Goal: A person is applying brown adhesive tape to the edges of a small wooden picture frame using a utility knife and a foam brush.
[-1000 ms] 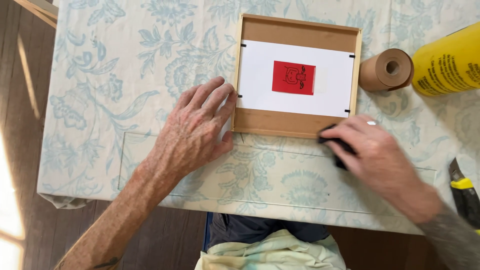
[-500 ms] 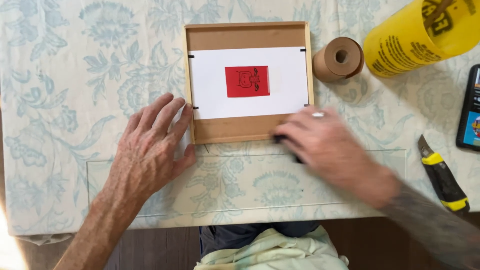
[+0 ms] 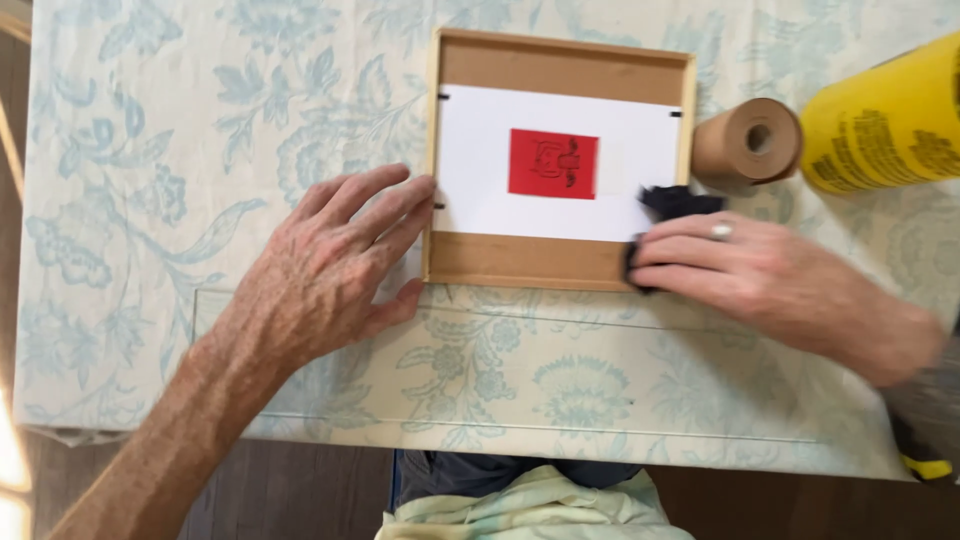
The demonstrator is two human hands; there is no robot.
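The left hand (image 3: 325,275) lies flat and spread on the floral tablecloth (image 3: 150,150), fingertips pressed against the left edge of the wooden frame (image 3: 560,62); it grips nothing, only braces, and it has kept that same bracing post through the last second while the head camera swung about. The frame itself sits face down near the far middle of the table, its brown backing showing, with a white sheet (image 3: 470,150) held by small black tabs and a red rectangle (image 3: 553,163) at its centre. What has changed is on the right: the right hand (image 3: 775,280), ring on one finger, was down at the frame's near edge a second ago and half a second ago, and now it has slid up to the near right corner, fingers held together and pressing a crumpled black cloth (image 3: 672,203) against the sheet and the frame's right rail (the cloth was almost wholly hidden under the hand earlier, and now a good part of it pokes out beyond the fingertips). So the rubbing seems to have travelled from the bottom rail toward the right side, with the left side and top apparently not yet reached. Just beyond the frame's right edge stands a roll of brown paper tape (image 3: 748,143), and beside that a yellow cylinder (image 3: 885,115).
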